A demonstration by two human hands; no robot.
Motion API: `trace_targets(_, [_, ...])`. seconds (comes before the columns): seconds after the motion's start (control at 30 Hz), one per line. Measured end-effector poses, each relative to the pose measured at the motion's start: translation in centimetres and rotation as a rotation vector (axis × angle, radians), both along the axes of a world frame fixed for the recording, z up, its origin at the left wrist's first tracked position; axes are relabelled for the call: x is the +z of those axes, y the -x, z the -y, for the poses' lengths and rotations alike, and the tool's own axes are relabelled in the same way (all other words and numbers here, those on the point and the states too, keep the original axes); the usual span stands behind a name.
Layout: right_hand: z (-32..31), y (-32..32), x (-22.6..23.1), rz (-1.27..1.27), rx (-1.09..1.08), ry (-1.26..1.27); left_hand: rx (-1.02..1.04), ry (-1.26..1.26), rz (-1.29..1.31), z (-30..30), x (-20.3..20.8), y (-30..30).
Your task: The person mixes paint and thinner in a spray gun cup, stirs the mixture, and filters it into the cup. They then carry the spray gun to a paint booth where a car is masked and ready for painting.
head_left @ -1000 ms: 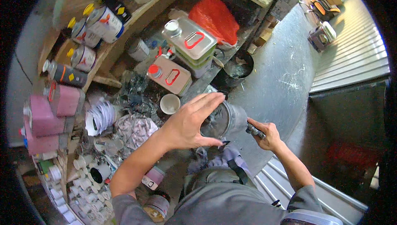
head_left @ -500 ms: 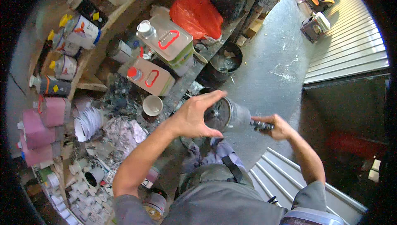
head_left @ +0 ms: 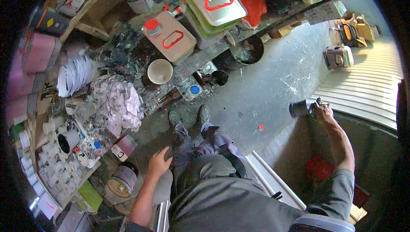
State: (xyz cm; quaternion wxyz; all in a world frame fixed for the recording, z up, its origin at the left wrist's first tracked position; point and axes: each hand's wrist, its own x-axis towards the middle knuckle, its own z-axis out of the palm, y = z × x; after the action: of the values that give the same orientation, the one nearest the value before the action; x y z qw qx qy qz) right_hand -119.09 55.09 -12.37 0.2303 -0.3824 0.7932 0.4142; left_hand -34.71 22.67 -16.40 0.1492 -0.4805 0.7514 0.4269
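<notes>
My right hand (head_left: 324,111) is stretched out to the right, closed around the handle of what looks like a spray gun (head_left: 318,103). Its dark grey cup (head_left: 300,108) points left, tilted on its side over the floor. My left hand (head_left: 159,163) hangs beside my left leg with nothing in it, thumb apart from the fingers. Nearest to that hand are a pink-and-white container (head_left: 124,146) at the bench edge and a round can (head_left: 122,180) below it.
On the stained bench at left stand a large metal can (head_left: 213,2), a smaller red-capped can (head_left: 171,37), a white cup (head_left: 160,71) and crumpled rags (head_left: 117,104). A black bucket (head_left: 247,50) stands by its edge. Corrugated metal (head_left: 363,82) runs along the right.
My left hand has let go of the cup and dropped down to my left side. My right hand has carried the spray gun away to the right, and the view has shifted.
</notes>
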Motion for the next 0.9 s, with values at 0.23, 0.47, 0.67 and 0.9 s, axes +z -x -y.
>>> trace_targets(0.23, [3.7,4.6,-4.2,-0.017,0.048,0.022,0.48,-0.313,0.151,-5.8,-6.6,-10.3])
trace_targets(0.47, [7.1,0.3,-5.8,-0.01,-0.019,0.273,0.26,-0.14,0.126,-2.8,-4.0,-7.3])
trace_targets(0.67, [7.1,-2.4,-8.0,0.155,-0.709,0.588,0.209,-0.136,0.174,-0.9,-2.8,-6.6])
trace_targets(0.9, [3.8,-6.3,-9.6,-0.001,-0.379,0.426,0.054,-0.179,0.221,1.1,-1.9,-5.2])
